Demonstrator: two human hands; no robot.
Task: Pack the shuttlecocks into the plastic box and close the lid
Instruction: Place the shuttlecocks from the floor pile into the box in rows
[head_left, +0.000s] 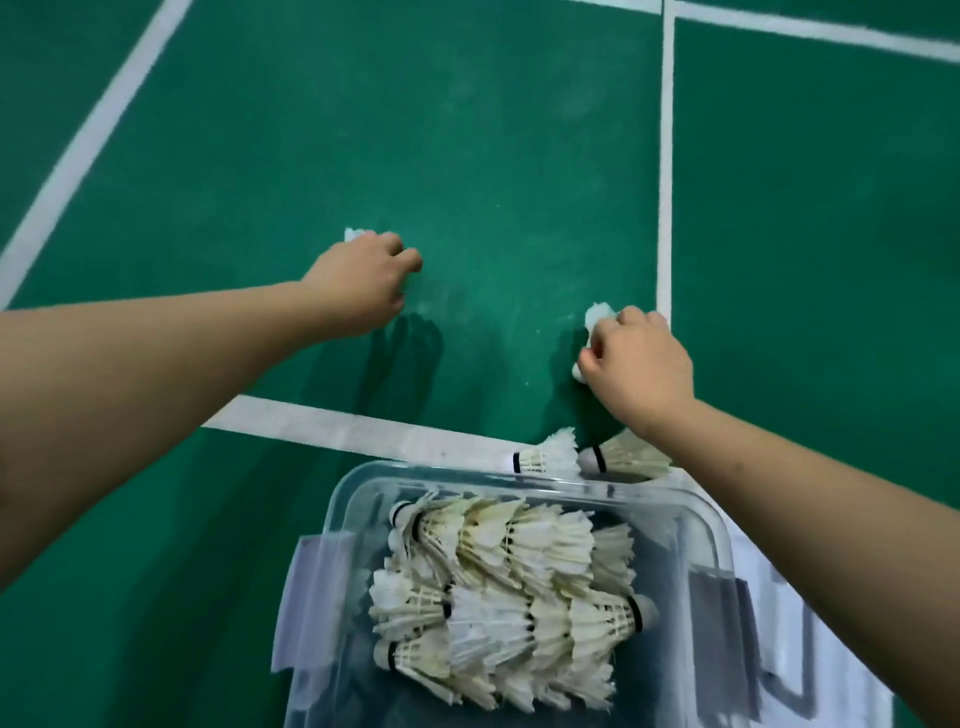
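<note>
A clear plastic box (358, 483) stands open on the green court floor at the bottom centre, holding several white feather shuttlecocks (509, 587) laid in rows. Two more shuttlecocks (550, 454) lie on the floor just beyond the box's far rim. My left hand (358, 283) is stretched out over the floor, fingers closed on a white shuttlecock (356, 234) that peeks out past the knuckles. My right hand (641, 364) is closed on another shuttlecock (597, 317), its feathers showing above the fingers. The lid is not clearly in view.
White court lines (665, 182) cross the green floor: one vertical on the right, one diagonal on the left, one horizontal just beyond the box. The box has grey side latches (311, 597). A white surface (852, 670) lies under the box's right side.
</note>
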